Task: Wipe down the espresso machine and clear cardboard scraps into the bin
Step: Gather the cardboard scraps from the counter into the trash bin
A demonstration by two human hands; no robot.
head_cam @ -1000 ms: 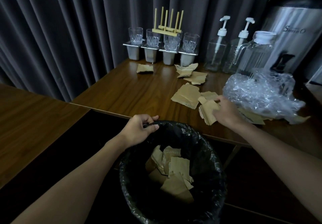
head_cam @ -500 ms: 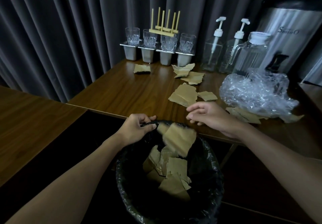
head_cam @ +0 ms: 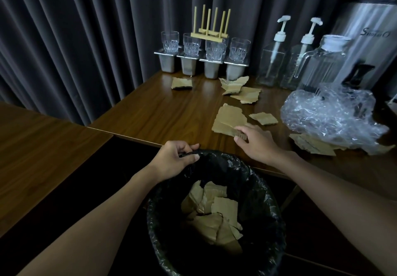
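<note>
The left hand (head_cam: 177, 159) is pinching the black liner at the rim of the bin (head_cam: 270, 192), holding its mouth open just below the table (head_cam: 163, 112) edge. The right hand (head_cam: 256, 144) is reaching over the table beyond the bin, thumb and forefinger closing on the near corner of the large scrap (head_cam: 228, 119) (a corrugated edge is showing between them, so it is looking like a pinch). That scrap is lying just ahead and left of the right hand, its long axis running away from the person. The bin is waiting straight back toward the body, so the right hand is sitting far nearer
</note>
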